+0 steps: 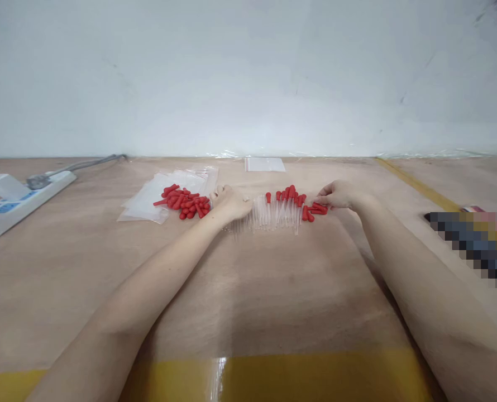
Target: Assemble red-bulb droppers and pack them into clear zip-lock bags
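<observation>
Clear tubes (278,215) lie in a row on the bench (273,290), long axes running away from the person, bare ends nearest, red caps (291,192) on some far ends. The left hand (234,204) curls over the row's left end, hiding tubes; the right hand (338,194) reaches loose red bulbs (319,209). Whether either grips anything, I cannot tell

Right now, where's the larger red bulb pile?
In the head view, left of centre, the larger red bulb pile lies partly on translucent plastic bags, beside the left hand.
</observation>
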{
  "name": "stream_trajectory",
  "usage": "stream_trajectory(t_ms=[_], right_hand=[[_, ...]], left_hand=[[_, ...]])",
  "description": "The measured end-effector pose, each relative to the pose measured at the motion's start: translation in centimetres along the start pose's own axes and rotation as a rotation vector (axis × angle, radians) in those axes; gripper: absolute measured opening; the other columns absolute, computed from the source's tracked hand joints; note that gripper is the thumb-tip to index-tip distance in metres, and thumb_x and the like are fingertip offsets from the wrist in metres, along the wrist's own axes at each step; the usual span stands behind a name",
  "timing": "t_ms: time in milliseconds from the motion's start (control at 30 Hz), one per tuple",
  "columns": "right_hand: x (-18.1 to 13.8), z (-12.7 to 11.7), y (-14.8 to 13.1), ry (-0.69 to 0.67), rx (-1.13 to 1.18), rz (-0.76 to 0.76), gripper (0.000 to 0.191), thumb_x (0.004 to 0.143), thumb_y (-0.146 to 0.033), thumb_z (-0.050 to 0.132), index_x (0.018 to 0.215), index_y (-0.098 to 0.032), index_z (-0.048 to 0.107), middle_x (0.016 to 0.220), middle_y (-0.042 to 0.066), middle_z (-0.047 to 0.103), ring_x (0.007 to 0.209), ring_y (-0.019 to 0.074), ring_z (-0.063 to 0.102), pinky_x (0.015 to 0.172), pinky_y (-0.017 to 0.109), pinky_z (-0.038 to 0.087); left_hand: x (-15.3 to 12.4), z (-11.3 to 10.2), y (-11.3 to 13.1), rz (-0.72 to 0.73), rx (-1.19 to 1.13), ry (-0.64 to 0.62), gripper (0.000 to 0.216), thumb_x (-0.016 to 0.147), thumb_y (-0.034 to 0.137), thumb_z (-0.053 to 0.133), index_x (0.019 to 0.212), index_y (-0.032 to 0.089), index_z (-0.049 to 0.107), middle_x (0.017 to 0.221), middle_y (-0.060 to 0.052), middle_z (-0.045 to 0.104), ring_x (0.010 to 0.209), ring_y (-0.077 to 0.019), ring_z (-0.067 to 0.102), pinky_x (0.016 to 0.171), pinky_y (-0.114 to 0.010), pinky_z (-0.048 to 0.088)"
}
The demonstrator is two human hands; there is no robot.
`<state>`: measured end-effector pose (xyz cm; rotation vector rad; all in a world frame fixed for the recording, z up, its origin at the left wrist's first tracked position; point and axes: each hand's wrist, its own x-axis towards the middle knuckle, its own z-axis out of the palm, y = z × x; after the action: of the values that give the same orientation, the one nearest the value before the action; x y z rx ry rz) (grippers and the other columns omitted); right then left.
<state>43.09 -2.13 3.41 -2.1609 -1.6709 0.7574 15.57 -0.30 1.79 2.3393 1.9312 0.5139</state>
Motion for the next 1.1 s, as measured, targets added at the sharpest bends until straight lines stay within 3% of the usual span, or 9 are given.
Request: stream_trajectory(t_ms=[133, 233, 300, 433, 567, 700, 800, 1000, 1100], right_hand=[[-0.6, -0.4, -0.7, 0.144, -0.136, -0.051, 0.017, 0.065, -0.032, 0.067, 0.064, -0.016, 0.062, 0.063, 0.004, 0.062, 0.059, 0.0153, 0.055, 0.052, 0.026, 0.042], [-1.4, -0.8, -1.7, 0.274, -0.071, -0.15, 0.018, 0.069, -0.035, 0.063, 0.066, -0.017, 0.062, 0.072, 0.006, 0.063, 0.064, 0.0166, 0.056, 0.055, 0.028, 0.043], [-2.3, -0.7, -2.6, 0.328, 0.049, -0.279, 0.018, 0.072, -0.035, 0.061, 0.074, -0.017, 0.062, 0.078, 0.007, 0.064, 0.07, 0.0174, 0.058, 0.061, 0.029, 0.045], [-3.9, 1.2, -5.1, 0.253, 0.246, -0.551, 0.025, 0.081, -0.033, 0.049, 0.101, -0.02, 0.059, 0.087, 0.007, 0.065, 0.084, 0.0184, 0.059, 0.071, 0.032, 0.046], [-4.4, 5.3, -6.8, 0.224, 0.33, -0.846, 0.024, 0.085, -0.034, 0.043, 0.09, -0.019, 0.06, 0.091, 0.006, 0.063, 0.087, 0.0175, 0.058, 0.076, 0.033, 0.045], [-4.4, 9.0, -7.2, 0.163, 0.637, -0.808, 0.023, 0.08, -0.038, 0.053, 0.089, -0.018, 0.054, 0.076, 0.003, 0.06, 0.07, 0.0134, 0.058, 0.065, 0.029, 0.046], [-4.2, 10.4, -6.9, 0.081, 0.808, -0.775, 0.024, 0.072, -0.035, 0.063, 0.083, -0.018, 0.049, 0.079, 0.003, 0.059, 0.073, 0.0131, 0.059, 0.066, 0.028, 0.047], [-3.7, 11.1, -6.3, 0.022, 0.777, -0.778, 0.031, 0.073, -0.027, 0.063, 0.101, -0.02, 0.054, 0.092, 0.005, 0.059, 0.087, 0.0163, 0.06, 0.078, 0.035, 0.049], [-3.6, 11.3, -6.2, 0.028, 0.679, -0.837, 0.021, 0.075, -0.029, 0.06, 0.095, -0.021, 0.062, 0.096, 0.006, 0.059, 0.092, 0.0172, 0.059, 0.084, 0.036, 0.047]], left_hand=[[0.0, -2.9, -0.4, -0.015, -0.198, -0.015, 0.027, 0.076, 0.031, 0.044, 0.055, 0.016, 0.051, 0.072, -0.01, 0.055, 0.087, -0.0287, 0.052, 0.074, -0.039, 0.039], [-0.8, -4.7, -1.3, 0.149, -0.446, 0.056, 0.021, 0.083, 0.027, 0.035, 0.068, 0.017, 0.045, 0.068, -0.004, 0.055, 0.073, -0.0187, 0.054, 0.067, -0.032, 0.041], [-1.9, -5.2, -2.1, 0.28, -0.56, 0.011, 0.014, 0.087, 0.026, 0.032, 0.08, 0.017, 0.041, 0.07, -0.002, 0.056, 0.068, -0.0147, 0.055, 0.065, -0.029, 0.042], [-4.6, -4.8, -3.4, 0.431, -0.452, -0.075, 0.011, 0.089, 0.028, 0.032, 0.086, 0.018, 0.038, 0.065, 0.002, 0.052, 0.053, -0.0108, 0.048, 0.053, -0.024, 0.038], [-5.9, -2.9, -4.3, 0.497, -0.316, 0.056, 0.012, 0.089, 0.024, 0.035, 0.088, 0.017, 0.044, 0.074, -0.001, 0.054, 0.065, -0.0129, 0.051, 0.059, -0.025, 0.04], [-5.7, -0.9, -5.0, 0.55, -0.301, 0.2, 0.012, 0.087, 0.021, 0.04, 0.094, 0.016, 0.049, 0.085, -0.004, 0.058, 0.078, -0.0149, 0.055, 0.07, -0.027, 0.043], [-5.5, 0.0, -5.3, 0.565, -0.292, 0.284, 0.012, 0.087, 0.02, 0.042, 0.093, 0.016, 0.051, 0.083, -0.004, 0.059, 0.077, -0.0144, 0.056, 0.07, -0.025, 0.044], [-5.4, 0.4, -5.3, 0.649, -0.299, 0.36, 0.014, 0.087, 0.02, 0.043, 0.094, 0.015, 0.055, 0.082, -0.005, 0.06, 0.076, -0.0138, 0.056, 0.07, -0.025, 0.045], [-5.3, 0.4, -5.2, 0.657, -0.293, 0.351, 0.016, 0.088, 0.021, 0.043, 0.094, 0.015, 0.056, 0.082, -0.005, 0.06, 0.075, -0.014, 0.056, 0.069, -0.026, 0.045]])
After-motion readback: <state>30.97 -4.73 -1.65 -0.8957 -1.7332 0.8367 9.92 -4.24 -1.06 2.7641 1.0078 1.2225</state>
